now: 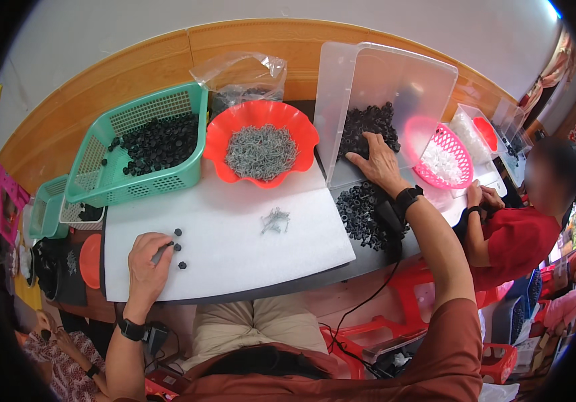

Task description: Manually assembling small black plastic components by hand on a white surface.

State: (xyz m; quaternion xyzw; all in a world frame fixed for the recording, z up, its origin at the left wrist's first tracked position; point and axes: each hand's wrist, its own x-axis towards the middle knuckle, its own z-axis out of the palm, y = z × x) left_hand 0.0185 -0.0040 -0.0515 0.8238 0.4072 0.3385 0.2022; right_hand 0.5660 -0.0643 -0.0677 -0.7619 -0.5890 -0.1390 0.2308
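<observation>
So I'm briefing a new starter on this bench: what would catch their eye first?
Probably the bright orange scalloped bowl of grey screws at the centre back, with the green basket of black caps to its left. Next, the right hand reaching into the tipped clear bin of black caps, while the left hand rests on the white sheet.

A crumpled clear plastic bag (pixel 241 77) holding dark small parts stands at the back of the tabletop (pixel 234 228), behind the red bowl (pixel 261 151).
</observation>
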